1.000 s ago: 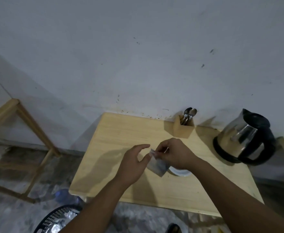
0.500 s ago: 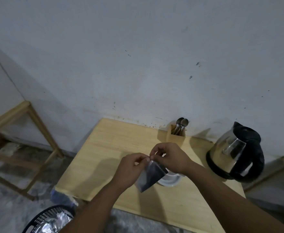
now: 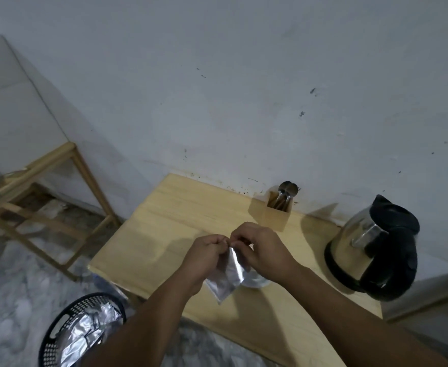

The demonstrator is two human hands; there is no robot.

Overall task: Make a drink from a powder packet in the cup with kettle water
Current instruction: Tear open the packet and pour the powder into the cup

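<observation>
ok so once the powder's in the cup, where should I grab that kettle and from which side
Take the kettle by its black handle, coming in with the right hand from the near right. The handle curves down the side that faces right and towards you, with the steel body and spout turned towards the cup, so it should tip that way easily.

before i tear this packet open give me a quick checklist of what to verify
1. Both hands pinch the packet top edge: left hand, right hand - ok.
2. Packet sealed, nothing spilled: cannot tell, the top is hidden by fingers.
3. Cup below the packet: ok, its white rim shows just right of it.
4. Cup empty and dry: cannot tell, mostly hidden.
5. Kettle upright on the table, clear of the hands: ok.
6. Spoons in the holder for stirring: ok.
</observation>
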